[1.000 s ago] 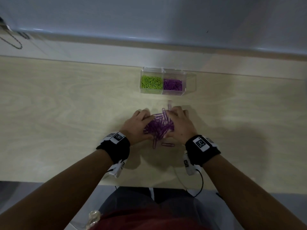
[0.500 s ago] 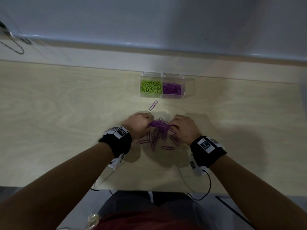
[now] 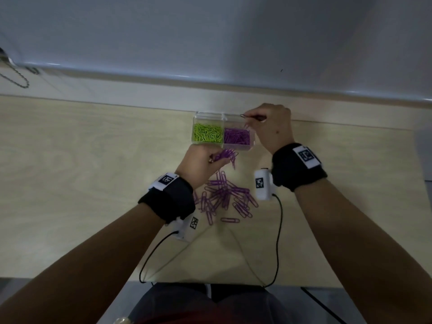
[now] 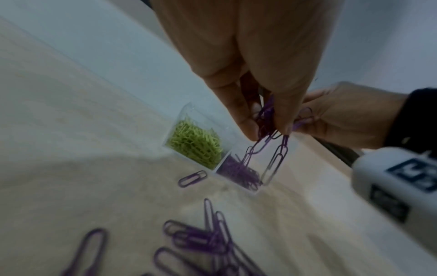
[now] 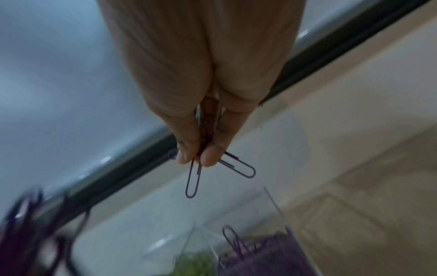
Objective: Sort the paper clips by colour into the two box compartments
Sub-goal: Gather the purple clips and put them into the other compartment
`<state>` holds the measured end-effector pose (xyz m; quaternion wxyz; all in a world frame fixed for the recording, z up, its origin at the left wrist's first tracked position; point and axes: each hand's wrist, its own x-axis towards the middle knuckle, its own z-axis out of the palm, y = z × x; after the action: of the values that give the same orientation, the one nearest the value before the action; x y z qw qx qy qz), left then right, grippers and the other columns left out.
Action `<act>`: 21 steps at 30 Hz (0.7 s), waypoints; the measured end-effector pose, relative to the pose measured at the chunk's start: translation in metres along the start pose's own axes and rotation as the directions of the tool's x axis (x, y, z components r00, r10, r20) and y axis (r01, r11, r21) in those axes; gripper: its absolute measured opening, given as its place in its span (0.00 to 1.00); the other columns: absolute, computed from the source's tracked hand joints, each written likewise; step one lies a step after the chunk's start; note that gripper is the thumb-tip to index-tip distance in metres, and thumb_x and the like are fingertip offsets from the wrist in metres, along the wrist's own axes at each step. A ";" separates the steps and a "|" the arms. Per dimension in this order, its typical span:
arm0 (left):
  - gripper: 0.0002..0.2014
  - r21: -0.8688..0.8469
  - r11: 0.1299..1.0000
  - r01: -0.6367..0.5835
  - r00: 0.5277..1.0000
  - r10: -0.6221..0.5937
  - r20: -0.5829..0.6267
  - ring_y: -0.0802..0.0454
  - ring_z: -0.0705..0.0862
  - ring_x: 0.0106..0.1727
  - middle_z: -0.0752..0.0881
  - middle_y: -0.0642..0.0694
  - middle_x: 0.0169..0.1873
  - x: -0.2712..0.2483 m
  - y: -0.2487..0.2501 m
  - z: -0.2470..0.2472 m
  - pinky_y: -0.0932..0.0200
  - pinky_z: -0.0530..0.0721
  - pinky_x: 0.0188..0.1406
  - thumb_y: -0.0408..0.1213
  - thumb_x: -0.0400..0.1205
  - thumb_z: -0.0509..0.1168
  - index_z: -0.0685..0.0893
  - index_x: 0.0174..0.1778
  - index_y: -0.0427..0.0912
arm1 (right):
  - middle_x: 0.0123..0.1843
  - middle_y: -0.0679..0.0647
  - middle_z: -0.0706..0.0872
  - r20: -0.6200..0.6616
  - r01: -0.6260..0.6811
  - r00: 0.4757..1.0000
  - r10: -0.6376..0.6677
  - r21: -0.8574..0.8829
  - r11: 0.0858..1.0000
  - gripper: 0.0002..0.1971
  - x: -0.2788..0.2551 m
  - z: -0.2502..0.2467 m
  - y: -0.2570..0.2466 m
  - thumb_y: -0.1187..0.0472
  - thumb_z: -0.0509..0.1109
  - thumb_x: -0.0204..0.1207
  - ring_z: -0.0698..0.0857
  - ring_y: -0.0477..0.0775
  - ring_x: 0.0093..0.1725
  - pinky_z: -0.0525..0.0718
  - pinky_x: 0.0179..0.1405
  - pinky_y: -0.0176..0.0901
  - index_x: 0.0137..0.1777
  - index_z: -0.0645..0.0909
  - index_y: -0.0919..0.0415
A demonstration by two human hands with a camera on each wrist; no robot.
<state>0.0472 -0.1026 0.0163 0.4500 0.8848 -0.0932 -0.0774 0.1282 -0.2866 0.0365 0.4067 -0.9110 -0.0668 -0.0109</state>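
Purple paper clips: a loose heap of wire clips (image 3: 224, 197) lies on the pale wooden worktop (image 3: 81, 183), near the box.
Box: clear plastic two-compartment box (image 3: 252, 142); left compartment holds green paper clips (image 3: 207, 136), right compartment holds purple ones (image 3: 236, 136).
Left hand (image 3: 201, 164): grip curled round a bunch of purple clips (image 4: 269, 119), just in front of the box.
Right hand (image 3: 271, 127): fingertips (image 5: 210, 156) pinch a few purple clips (image 5: 194, 181) above the right compartment.

Bare forearms; each wrist wears a black band (image 3: 168, 199) topped with a white tag bearing a black square code (image 3: 306, 156), plus a white camera block (image 3: 263, 184) trailing a black cable (image 3: 278, 242)
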 end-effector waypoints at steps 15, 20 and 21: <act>0.09 0.481 0.857 0.187 0.971 -0.235 0.042 0.41 0.85 0.51 0.86 0.38 0.50 0.094 0.037 0.044 0.52 0.82 0.46 0.38 0.82 0.63 0.83 0.52 0.36 | 0.45 0.53 0.90 -0.032 -0.192 0.980 0.197 0.126 0.973 0.09 -0.071 -0.002 0.062 0.70 0.68 0.76 0.88 0.55 0.44 0.89 0.45 0.50 0.47 0.89 0.61; 0.12 0.541 0.828 0.145 0.967 -0.236 0.101 0.40 0.85 0.52 0.85 0.39 0.51 0.100 0.039 0.038 0.51 0.82 0.46 0.42 0.78 0.66 0.83 0.52 0.38 | 0.52 0.61 0.88 0.376 0.140 0.923 -0.075 -0.147 0.979 0.11 -0.093 0.031 0.043 0.67 0.63 0.76 0.86 0.62 0.50 0.82 0.47 0.48 0.52 0.86 0.64; 0.12 0.524 0.843 0.124 0.975 -0.201 0.094 0.41 0.85 0.50 0.86 0.40 0.49 0.095 0.036 0.029 0.51 0.82 0.45 0.43 0.78 0.66 0.84 0.50 0.40 | 0.54 0.62 0.87 0.437 0.207 0.892 -0.118 -0.162 0.965 0.12 -0.096 0.042 0.038 0.66 0.63 0.75 0.85 0.64 0.52 0.82 0.48 0.49 0.53 0.85 0.65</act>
<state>0.1292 -0.1688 0.0234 0.1810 0.9694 -0.0674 -0.1516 0.0369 -0.2916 -0.0269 0.2846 -0.9195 -0.2283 0.1462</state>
